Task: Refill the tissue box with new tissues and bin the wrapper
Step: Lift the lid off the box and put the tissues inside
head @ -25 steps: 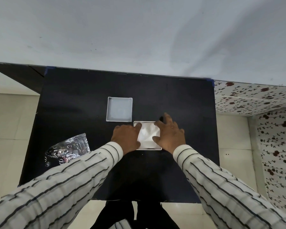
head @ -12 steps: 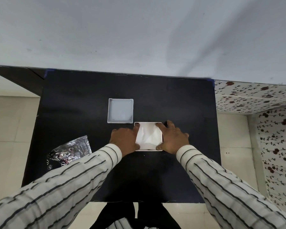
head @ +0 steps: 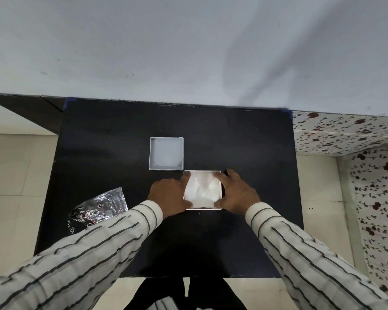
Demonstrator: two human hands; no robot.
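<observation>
Both hands have slid from pressing on the tissues (head: 202, 189) to the box's sides: the left hand (head: 169, 196) and right hand (head: 238, 194) clasp the tissue box (head: 220, 175) between them at the table's (head: 244, 139) middle. Its lid (head: 166, 153) lies just beyond; the wrapper (head: 100, 208) sits well left.

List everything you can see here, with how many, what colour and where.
table: one, black, against the wall
box: one, white, centre of table, between the hands
tissues: white, crumpled, inside the box
lid: one, pale grey, lying open side up, just behind-left of the box
wrapper: one, shiny silver, crumpled, left near part of table
sleeves: two, white with dark stripes
hands: left hand and right hand, on the box's left and right sides
</observation>
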